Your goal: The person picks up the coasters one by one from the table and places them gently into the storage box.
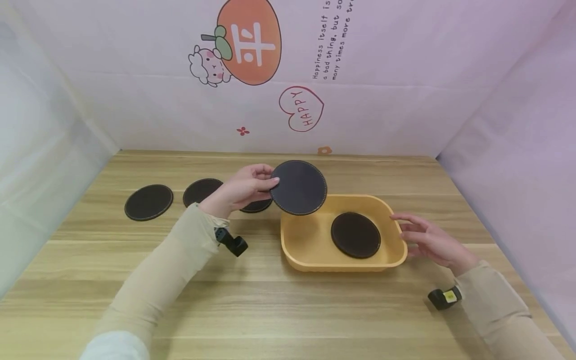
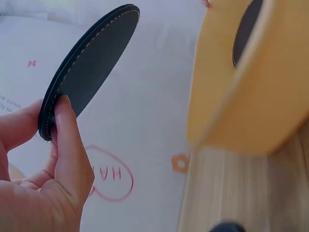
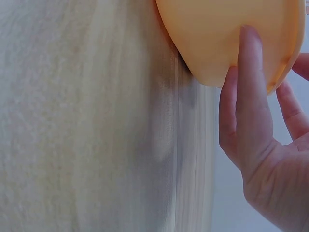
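My left hand (image 1: 243, 189) pinches the edge of a round black coaster (image 1: 299, 187) between thumb and fingers. Light stitching runs along the coaster's rim, which shows tilted in the left wrist view. It is held up over the left back corner of a yellow plastic basket (image 1: 310, 247). Inside that basket lies another dark round coaster (image 1: 355, 235). At the basket's right end is my right hand (image 1: 434, 243), its long fingers (image 3: 251, 96) nearly straight against the outer wall and one digit near the rim.
Left of the basket, more dark coasters lie in a row on the wood-grain table (image 1: 252, 310): a left one (image 1: 148, 202), a middle one (image 1: 202, 190) and a right one (image 1: 256, 206), the last two partly hidden by my left hand. A printed white cloth (image 1: 382, 115) stands behind.
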{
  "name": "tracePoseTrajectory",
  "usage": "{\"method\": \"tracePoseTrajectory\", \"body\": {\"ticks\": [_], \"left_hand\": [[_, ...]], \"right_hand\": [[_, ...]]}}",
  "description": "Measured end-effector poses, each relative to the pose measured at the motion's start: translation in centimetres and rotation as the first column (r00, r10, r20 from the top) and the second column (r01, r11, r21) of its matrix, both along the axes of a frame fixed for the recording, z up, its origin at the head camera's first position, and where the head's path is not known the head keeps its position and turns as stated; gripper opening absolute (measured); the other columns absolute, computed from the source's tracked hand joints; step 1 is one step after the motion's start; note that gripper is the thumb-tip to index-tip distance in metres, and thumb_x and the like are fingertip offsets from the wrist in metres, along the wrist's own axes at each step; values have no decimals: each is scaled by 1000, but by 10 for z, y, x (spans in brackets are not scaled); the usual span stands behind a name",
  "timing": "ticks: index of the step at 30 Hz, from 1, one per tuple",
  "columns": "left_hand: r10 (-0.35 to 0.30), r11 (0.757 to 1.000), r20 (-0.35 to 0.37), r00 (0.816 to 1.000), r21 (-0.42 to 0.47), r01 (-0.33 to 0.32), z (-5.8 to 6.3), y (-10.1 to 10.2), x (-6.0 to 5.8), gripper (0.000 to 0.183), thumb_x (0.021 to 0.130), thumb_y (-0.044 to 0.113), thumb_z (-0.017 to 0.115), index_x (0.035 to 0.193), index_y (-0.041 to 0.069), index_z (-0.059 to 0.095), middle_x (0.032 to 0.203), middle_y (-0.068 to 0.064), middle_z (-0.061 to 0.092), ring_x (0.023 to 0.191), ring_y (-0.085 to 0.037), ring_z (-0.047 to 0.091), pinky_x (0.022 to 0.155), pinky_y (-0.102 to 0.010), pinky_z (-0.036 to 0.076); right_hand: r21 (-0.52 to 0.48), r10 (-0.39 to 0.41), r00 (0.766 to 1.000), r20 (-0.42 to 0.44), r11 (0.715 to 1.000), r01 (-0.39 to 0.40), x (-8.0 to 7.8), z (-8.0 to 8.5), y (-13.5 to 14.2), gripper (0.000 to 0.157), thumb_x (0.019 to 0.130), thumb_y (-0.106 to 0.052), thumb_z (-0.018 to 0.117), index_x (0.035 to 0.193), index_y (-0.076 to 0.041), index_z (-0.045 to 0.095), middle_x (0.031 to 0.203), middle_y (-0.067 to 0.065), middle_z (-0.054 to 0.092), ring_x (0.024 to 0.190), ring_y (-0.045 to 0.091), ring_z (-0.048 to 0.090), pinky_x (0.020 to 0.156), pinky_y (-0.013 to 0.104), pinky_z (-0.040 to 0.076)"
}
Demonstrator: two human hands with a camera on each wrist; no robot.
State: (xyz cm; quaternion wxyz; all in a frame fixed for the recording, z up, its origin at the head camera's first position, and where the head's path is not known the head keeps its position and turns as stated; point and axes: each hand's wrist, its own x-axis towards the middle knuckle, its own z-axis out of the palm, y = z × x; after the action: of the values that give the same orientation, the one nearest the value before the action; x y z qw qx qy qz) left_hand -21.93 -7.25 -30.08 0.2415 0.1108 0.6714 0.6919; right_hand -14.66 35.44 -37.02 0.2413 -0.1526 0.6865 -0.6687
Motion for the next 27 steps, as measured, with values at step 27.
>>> {"method": "tracePoseTrajectory", "body": {"ticks": [27], "left_hand": [[-31,994,18,999,-103,32,-28,125,-10,36,90,1,61,123,-8,49,114,-19,56,86,-17,57,95,-43,50]], "right_hand": [[44,-13,1000,-1,999,13,1,-2,2,43,96,1,45,128,-28,49,121,-16,55,102,10,62,74,37,58]]}}
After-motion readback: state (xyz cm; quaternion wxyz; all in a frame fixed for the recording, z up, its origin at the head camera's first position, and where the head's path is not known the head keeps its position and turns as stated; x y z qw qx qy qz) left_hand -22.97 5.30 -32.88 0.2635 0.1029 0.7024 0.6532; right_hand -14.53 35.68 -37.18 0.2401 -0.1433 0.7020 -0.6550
